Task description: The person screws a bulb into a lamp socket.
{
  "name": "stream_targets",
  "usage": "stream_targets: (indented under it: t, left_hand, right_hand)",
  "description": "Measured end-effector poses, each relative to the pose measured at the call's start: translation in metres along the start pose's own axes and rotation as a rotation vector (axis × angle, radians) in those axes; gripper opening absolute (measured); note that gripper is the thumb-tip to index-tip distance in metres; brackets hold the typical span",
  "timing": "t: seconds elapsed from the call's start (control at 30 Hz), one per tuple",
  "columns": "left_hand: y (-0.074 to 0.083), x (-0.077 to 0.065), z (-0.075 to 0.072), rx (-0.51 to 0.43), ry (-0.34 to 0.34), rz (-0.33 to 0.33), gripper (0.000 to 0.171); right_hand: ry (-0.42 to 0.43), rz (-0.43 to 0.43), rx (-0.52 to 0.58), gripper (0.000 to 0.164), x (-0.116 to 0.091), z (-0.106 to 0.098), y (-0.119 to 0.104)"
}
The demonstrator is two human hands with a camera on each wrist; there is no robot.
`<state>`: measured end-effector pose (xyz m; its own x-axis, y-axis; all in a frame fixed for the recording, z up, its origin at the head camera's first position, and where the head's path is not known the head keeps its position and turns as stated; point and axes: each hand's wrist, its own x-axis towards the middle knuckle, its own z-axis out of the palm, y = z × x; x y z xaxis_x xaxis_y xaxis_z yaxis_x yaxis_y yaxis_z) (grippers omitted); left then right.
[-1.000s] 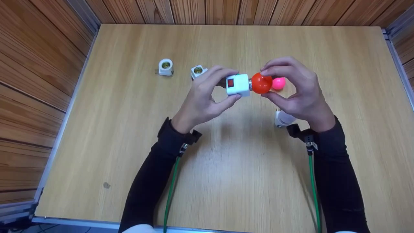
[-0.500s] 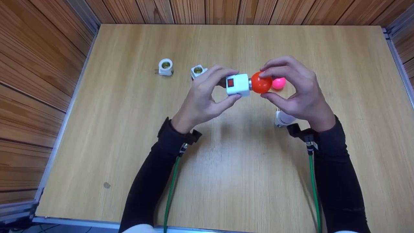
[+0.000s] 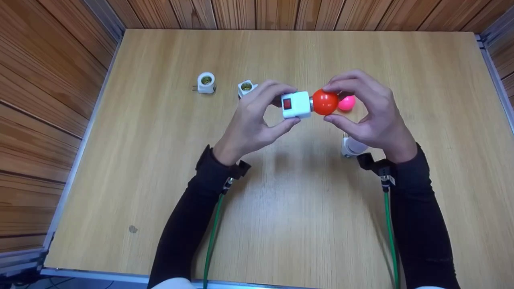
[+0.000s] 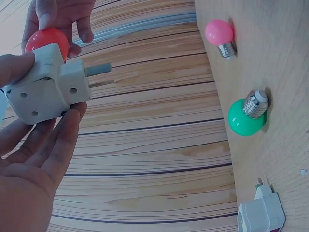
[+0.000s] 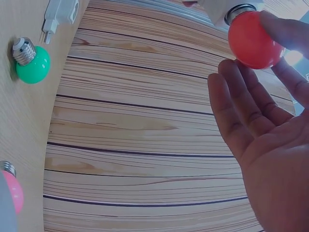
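Note:
My left hand (image 3: 257,122) grips a white plug-in lamp holder (image 3: 299,105) with a red switch, thumb below and fingers above. Two metal pins (image 4: 99,70) stick out of it in the left wrist view. A red light bulb (image 3: 325,102) sits with its metal base at the holder's mouth, a strip of the base still showing. Thumb and fingertips of my right hand (image 3: 371,110) pinch the bulb's glass from the right. The right wrist view shows the same red bulb (image 5: 255,41) between thumb and fingers. Both things are held above the table.
Two white lamp holders, one round (image 3: 206,83) and one square (image 3: 245,87), stand at the back left. A pink bulb (image 3: 346,103) and a green bulb (image 4: 245,118) lie on the table (image 3: 281,224). Another white plug-in piece (image 3: 351,147) is partly under my right wrist.
The fingers of my right hand slide a little over the red bulb, from its top front toward its far right side. My left hand and the lamp holder stay nearly still.

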<state>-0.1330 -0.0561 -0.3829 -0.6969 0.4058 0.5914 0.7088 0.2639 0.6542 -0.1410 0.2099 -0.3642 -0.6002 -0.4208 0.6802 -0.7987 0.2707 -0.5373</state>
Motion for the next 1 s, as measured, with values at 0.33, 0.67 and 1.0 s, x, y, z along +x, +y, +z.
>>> stream_targets:
  t: [0.33,0.67,1.0]
  left_hand:
    - [0.0007,0.0012,-0.0005,0.031,-0.001,0.01,0.047]
    - [0.0015,0.0008,-0.0002,0.051,-0.017,-0.005,0.048]
    - [0.001,0.0005,0.0004,0.021,-0.007,-0.003,0.047]
  right_hand:
    - [-0.02,0.013,-0.027,0.044,-0.0001,-0.0026,0.0022]
    - [-0.032,0.048,-0.05,0.048,-0.0013,-0.0039,0.0018]
    - [-0.043,0.044,-0.073,0.052,-0.0012,-0.0035,0.0009]
